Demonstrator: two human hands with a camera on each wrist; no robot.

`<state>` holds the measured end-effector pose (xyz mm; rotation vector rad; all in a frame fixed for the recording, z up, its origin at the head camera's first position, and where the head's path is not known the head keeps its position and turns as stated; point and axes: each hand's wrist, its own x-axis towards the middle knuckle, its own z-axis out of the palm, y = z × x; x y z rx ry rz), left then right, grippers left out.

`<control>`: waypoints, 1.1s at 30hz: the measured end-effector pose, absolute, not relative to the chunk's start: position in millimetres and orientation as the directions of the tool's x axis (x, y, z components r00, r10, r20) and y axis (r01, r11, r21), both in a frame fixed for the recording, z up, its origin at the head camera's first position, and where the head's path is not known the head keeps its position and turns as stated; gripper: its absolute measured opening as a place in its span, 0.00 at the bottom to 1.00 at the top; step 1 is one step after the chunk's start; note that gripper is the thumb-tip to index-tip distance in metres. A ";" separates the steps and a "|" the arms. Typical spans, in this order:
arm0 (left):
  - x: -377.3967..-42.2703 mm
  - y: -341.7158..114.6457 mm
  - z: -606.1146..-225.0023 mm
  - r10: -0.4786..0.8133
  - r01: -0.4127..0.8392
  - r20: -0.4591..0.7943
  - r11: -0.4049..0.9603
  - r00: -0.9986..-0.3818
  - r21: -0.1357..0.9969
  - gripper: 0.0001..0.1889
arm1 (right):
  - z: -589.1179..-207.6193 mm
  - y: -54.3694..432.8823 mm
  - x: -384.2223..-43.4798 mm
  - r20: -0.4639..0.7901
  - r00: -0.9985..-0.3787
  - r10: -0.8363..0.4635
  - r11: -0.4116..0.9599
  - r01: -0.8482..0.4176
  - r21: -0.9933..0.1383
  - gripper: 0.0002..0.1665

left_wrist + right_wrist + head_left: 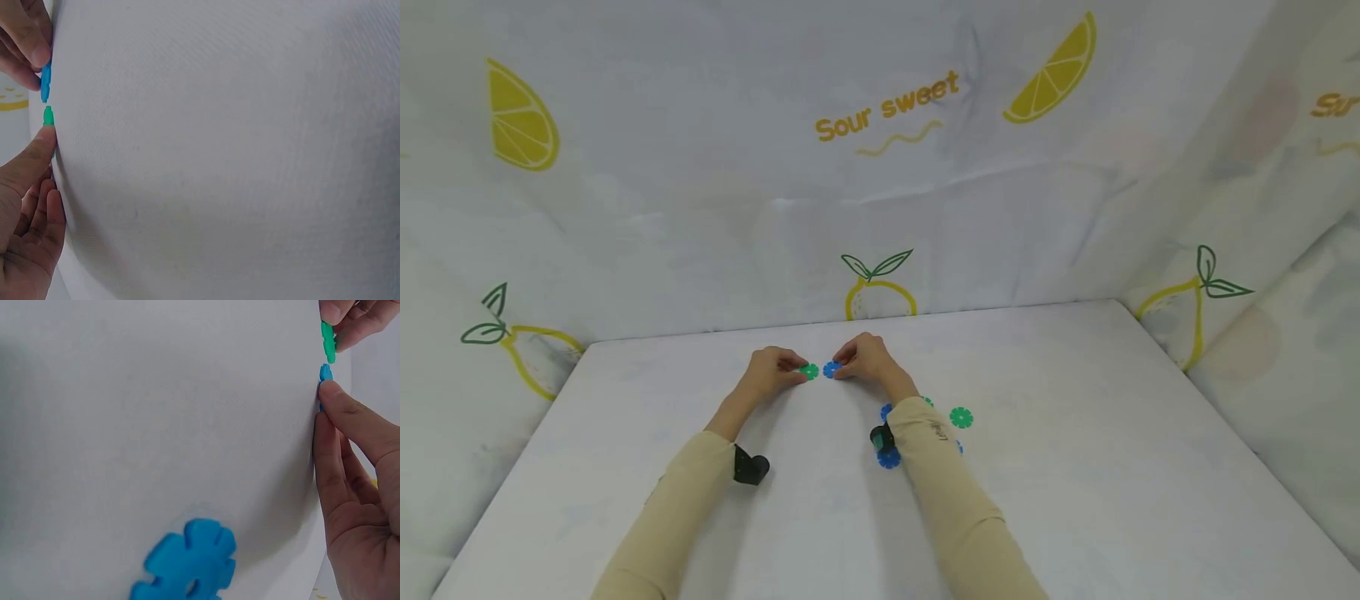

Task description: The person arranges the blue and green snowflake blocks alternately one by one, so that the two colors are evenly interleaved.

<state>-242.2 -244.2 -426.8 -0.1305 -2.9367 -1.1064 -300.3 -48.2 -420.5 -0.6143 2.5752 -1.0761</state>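
Observation:
Near the far edge of the table, my left hand (772, 372) pinches a green notched disc (809, 372) between thumb and fingers. Facing it, my right hand (867, 360) pinches a blue notched disc (831, 369) in the same way. A narrow gap separates the two discs. From the left wrist view, the blue disc (45, 82) and the green disc (49, 115) appear edge-on, standing in line. The right wrist view shows the same pair, the green disc (328, 342) above and the blue disc (325, 372) partly covered by my thumb.
Several loose discs lie by my right forearm, some partly hidden under it. Among them are a green disc (961, 417) and a blue disc (889, 459). A white cloth with lemon prints (880, 208) rises behind the white table (1075, 467).

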 end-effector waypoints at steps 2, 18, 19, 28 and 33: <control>-242.4 -244.3 -427.2 0.077 0.079 0.032 0.747 -0.996 0.660 0.12 | -420.1 -50.0 -300.5 -0.087 -0.864 -0.496 0.634 -0.292 -0.716 0.13; -242.9 -242.4 -425.1 0.102 0.099 0.033 0.768 -0.994 0.633 0.13 | -419.8 -59.6 -307.6 -0.151 -0.845 -0.512 0.660 -0.274 -0.700 0.10; -243.3 -242.6 -425.1 0.114 0.114 0.040 0.770 -0.993 0.628 0.13 | -419.0 -59.3 -306.1 -0.145 -0.849 -0.509 0.661 -0.277 -0.697 0.11; -245.9 -243.0 -423.8 0.139 0.138 0.046 0.783 -0.989 0.607 0.13 | -414.8 -59.1 -300.4 -0.133 -0.847 -0.514 0.677 -0.306 -0.669 0.14; -244.9 -242.9 -421.6 0.126 0.133 0.054 0.783 -0.991 0.607 0.14 | -412.2 -55.2 -301.6 -0.133 -0.836 -0.532 0.661 -0.311 -0.683 0.16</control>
